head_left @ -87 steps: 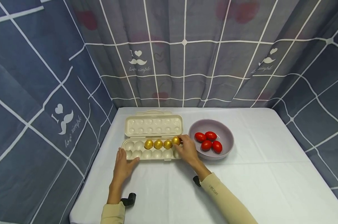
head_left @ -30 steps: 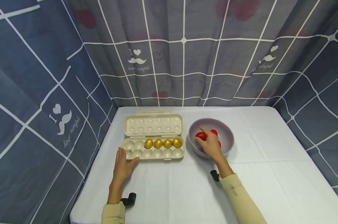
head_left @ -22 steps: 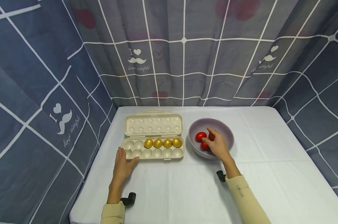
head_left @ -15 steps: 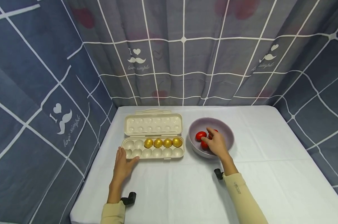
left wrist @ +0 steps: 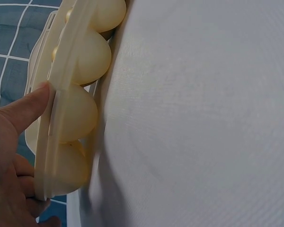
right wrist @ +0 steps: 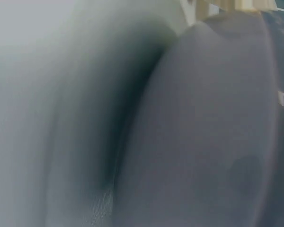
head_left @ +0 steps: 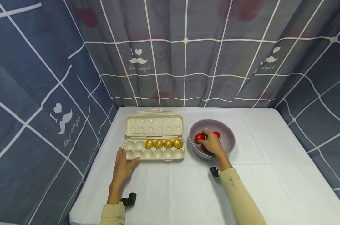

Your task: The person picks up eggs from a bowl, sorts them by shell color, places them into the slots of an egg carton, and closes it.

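Observation:
A cream plastic egg carton (head_left: pixel 143 159) lies unfolded, its lid (head_left: pixel 154 125) laid back. Several gold eggs (head_left: pixel 159 144) fill the right part of its back row; the front row's cups are bare. My left hand (head_left: pixel 122 167) holds the carton's front left corner, thumb (left wrist: pixel 35 106) on the near edge and fingers at the end. Inside a mauve bowl (head_left: pixel 229 142), my right hand (head_left: pixel 212 143) has its thumb and fingers curled round a red egg (head_left: pixel 199 137). Other red eggs (head_left: pixel 216 134) lie partly hidden beneath this hand.
A white cloth (head_left: pixel 170 187) covers the table. Dark checked curtains (head_left: pixel 170 72) rise behind it and at both sides. The bowl's outer wall (right wrist: pixel 199 132) fills much of the blurred right wrist view.
My right hand left the rightmost gold egg in the back row and went to the bowl. It shifted among the red eggs, then left to the leftmost one, which moved slightly. My left hand stayed.

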The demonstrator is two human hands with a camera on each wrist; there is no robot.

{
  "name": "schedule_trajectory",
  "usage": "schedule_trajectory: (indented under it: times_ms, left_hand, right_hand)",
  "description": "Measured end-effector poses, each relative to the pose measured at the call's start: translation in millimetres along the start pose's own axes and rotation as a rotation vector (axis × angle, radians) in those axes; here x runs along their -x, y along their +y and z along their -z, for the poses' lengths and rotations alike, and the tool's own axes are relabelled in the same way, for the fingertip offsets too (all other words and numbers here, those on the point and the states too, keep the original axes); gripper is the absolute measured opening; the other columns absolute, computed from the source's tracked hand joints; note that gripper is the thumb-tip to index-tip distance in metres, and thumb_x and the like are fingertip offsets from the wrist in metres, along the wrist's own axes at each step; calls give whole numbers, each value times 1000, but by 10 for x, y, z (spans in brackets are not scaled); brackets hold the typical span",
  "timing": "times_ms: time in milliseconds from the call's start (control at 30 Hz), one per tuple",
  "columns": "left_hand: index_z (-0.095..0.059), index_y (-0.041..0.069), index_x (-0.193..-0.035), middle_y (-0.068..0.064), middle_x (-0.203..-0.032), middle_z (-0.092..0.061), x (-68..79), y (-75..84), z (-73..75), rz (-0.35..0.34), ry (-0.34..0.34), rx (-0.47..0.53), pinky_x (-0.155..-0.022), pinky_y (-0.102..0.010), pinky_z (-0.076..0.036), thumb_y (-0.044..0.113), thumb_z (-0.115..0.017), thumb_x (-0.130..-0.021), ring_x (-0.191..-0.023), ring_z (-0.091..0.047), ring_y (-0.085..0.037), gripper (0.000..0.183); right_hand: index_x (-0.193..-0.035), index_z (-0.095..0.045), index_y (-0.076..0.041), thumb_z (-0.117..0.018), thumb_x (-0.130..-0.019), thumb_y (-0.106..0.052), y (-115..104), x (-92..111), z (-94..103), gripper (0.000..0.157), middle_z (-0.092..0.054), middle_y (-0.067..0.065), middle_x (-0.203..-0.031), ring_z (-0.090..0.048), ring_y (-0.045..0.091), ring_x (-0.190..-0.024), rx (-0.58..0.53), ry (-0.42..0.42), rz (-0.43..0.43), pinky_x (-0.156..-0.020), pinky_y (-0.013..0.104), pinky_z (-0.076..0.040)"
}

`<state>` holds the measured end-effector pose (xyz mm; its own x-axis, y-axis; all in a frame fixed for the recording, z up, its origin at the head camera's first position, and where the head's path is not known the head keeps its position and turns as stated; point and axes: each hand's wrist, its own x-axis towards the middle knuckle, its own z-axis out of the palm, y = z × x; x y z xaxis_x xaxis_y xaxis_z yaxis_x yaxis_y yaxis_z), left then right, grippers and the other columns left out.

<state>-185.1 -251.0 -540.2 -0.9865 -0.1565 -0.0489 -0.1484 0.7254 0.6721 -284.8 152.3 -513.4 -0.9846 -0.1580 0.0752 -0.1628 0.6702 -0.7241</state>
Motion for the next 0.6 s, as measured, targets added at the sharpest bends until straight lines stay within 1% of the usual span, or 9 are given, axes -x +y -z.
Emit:
schedule_trajectory:
  times_ms: [167,233,367,600]
  left_hand:
    - [-6,-18,-149,-31,-159,7,-2,-11,0,-4,-6,4,-117,-56,-3,39,-67,-93,-147,7,-44,100]
    - [-6,-17,-149,-31,-159,6,-2,-9,4,-4,-1,4,-117,-56,-3,39,-67,-93,-147,7,-44,101]
    - [-6,-18,-149,-32,-159,5,-4,-8,8,-5,11,9,-117,-56,-4,39,-68,-93,-147,6,-44,100]
    - [-6,-17,-149,-31,-159,5,-12,-12,-6,-7,6,5,-117,-55,-4,39,-67,-93,-147,6,-44,100]
  right_hand:
    - [-134,-57,5,-74,-83,-5,-16,-39,-89,55,-62,23,-126,-60,38,-109,41,-78,28,-98,53,-44]
    - [-133,-59,5,-74,-82,-4,-19,-49,-109,54,-64,22,-123,-61,36,-106,63,-93,52,-97,51,-46]
    - [-130,-61,4,-75,-82,-6,-24,-58,-120,51,-65,21,-121,-62,34,-104,76,-99,67,-95,50,-47]
    - [-131,-61,1,-76,-85,-12,-4,-53,-110,50,-65,20,-122,-62,35,-108,84,-102,50,-96,50,-47]
